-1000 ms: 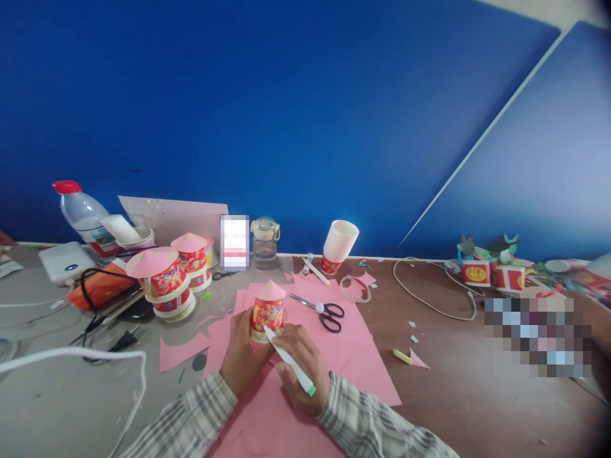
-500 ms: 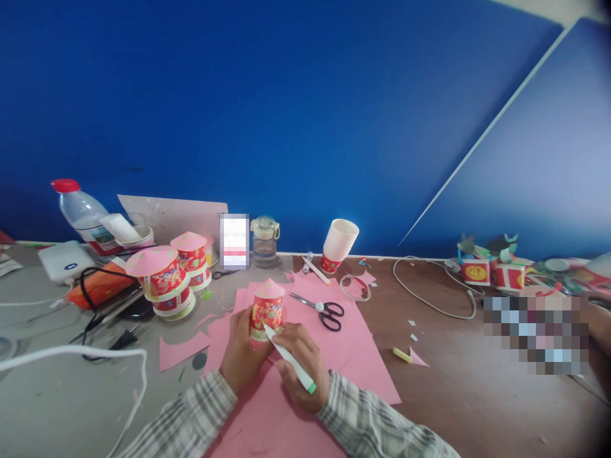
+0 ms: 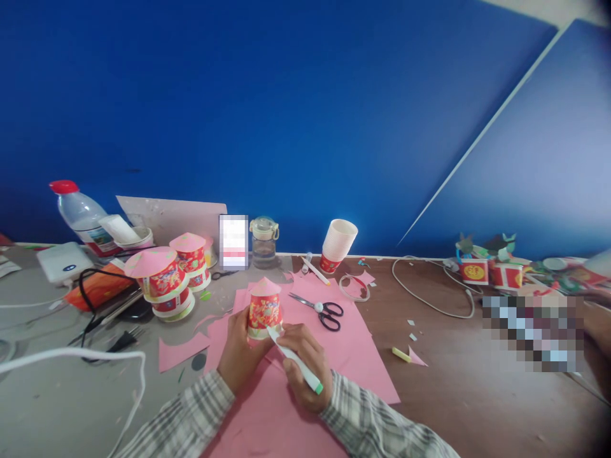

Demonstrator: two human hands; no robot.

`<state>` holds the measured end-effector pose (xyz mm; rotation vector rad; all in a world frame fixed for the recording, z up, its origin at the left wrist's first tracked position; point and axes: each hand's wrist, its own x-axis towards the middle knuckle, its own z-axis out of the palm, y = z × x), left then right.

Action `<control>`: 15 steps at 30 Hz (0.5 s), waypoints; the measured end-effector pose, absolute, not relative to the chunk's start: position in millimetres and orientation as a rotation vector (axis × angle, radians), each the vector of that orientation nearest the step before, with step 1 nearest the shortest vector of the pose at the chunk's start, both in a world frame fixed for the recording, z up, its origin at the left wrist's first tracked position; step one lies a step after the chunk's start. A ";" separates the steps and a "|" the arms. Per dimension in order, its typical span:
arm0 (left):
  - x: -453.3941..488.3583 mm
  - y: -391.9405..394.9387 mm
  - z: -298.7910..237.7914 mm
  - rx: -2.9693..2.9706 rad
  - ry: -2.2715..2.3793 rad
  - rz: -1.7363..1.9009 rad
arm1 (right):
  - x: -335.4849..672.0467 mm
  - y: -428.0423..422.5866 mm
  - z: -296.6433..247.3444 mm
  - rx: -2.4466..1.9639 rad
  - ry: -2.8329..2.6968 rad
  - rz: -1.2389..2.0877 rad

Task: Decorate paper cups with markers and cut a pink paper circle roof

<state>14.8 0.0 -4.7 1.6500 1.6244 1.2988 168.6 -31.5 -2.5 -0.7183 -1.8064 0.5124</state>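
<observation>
A red patterned paper cup [image 3: 265,313] with a pink paper cone on top stands upright above the pink paper [image 3: 353,356]. My left hand [image 3: 241,350] wraps round its left side and base. In my right hand [image 3: 308,362] is a white marker with a green end [image 3: 301,367], its tip at the cup's lower right edge. The right fingers are closed round the marker, close beside the cup. Black-handled scissors [image 3: 322,310] lie on the pink paper behind my right hand.
Finished-looking cup shapes with pink cones [image 3: 165,280], a plastic bottle [image 3: 83,216] and cables are at left. Behind stand a glass jar [image 3: 264,245] and stacked paper cups [image 3: 338,245]. Paper scraps [image 3: 184,352] lie about. At right, another person's hand [image 3: 599,324] is near small cup crafts [image 3: 506,276].
The marker and my right hand have shifted slightly right and down along the cup's lower rim. The cup has moved a little left, and the pattern facing me looks different.
</observation>
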 end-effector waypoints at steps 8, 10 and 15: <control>11.2 1.1 -8.9 1.639 1.620 1.307 | 171.4 -31.3 1.7 -0.782 -1.748 0.504; 10.6 1.7 -10.7 1.640 1.609 1.308 | 170.7 -31.2 2.1 -0.783 -1.748 0.500; 12.0 1.5 -8.6 1.633 1.594 1.290 | 168.0 -31.8 2.3 -0.789 -1.742 0.512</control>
